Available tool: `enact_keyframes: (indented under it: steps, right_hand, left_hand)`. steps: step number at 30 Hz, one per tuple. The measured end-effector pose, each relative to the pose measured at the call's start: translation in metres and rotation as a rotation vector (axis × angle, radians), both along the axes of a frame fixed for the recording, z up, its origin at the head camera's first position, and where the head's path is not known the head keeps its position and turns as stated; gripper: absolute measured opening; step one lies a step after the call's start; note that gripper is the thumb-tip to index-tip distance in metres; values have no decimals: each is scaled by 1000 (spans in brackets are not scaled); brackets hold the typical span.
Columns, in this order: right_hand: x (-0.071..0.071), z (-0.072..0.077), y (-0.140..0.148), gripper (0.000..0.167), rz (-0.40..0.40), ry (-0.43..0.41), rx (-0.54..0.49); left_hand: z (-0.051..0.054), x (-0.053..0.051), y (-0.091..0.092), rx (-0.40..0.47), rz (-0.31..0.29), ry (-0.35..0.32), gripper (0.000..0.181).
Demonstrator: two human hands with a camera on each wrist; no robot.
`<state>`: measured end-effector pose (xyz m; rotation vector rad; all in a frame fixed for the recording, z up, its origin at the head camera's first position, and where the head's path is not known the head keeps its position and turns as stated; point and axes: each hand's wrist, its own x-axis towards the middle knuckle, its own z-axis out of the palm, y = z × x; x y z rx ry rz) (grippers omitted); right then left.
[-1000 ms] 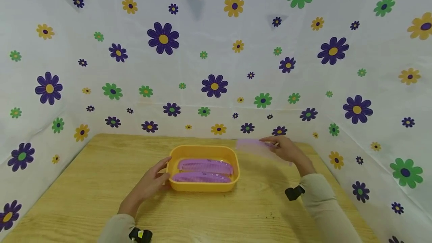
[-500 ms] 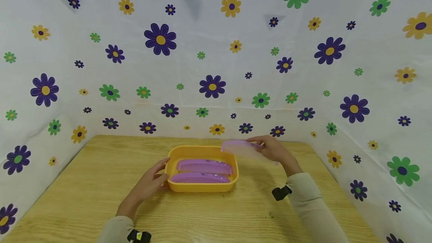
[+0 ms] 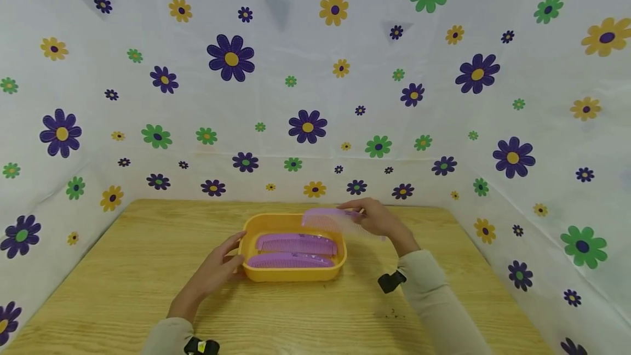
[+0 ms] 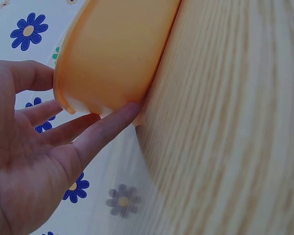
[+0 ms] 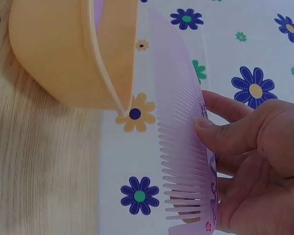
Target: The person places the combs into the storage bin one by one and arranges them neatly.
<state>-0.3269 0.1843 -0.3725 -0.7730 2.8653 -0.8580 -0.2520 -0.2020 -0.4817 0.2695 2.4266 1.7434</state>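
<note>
In the head view, two purple combs (image 3: 297,244) lie side by side in a yellow plastic tub (image 3: 291,274). My left hand (image 3: 213,270) rests against the tub's left end; its nearly straight fingers touch the rim and end wall while the thumb (image 4: 110,125) presses low at the corner. A third comb (image 3: 325,220), translucent lilac, is pinched by its spine in my right hand (image 3: 377,218). Its free end hangs over the tub's far right rim. The right wrist view shows the held comb (image 5: 183,122) with teeth toward the tub and the thumb on its spine.
The wood-grain table (image 3: 276,322) bears the tub near its middle. Small dark specks (image 3: 393,314) lie at the right front. White flowered sheeting (image 3: 276,97) stands behind and along both sides.
My right hand has carried the lilac comb leftward, from right of the tub to over its far right rim. The left hand stays at the tub's left end. The head view shifts slightly.
</note>
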Motion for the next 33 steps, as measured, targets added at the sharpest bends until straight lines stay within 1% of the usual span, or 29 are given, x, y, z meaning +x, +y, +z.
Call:
enact_keyframes:
  steps: [6,12,21,27,33]
  right_hand:
    - [1,-2,-12,42,10,-11,6]
    - [3,0,-25,39,44,-29,12]
    - [5,-1,-43,41,91,-13,34]
    - [5,-6,-54,42,151,15,35]
    - [6,-7,-63,44,161,-14,29]
  left_hand:
    - [1,0,0,-3,5,-1,63]
    - [1,0,1,-15,17,-2,63]
    - [0,0,0,-8,16,-2,63]
    - [-1,-1,0,-10,12,-2,63]
    - [-1,-1,0,-10,8,3,63]
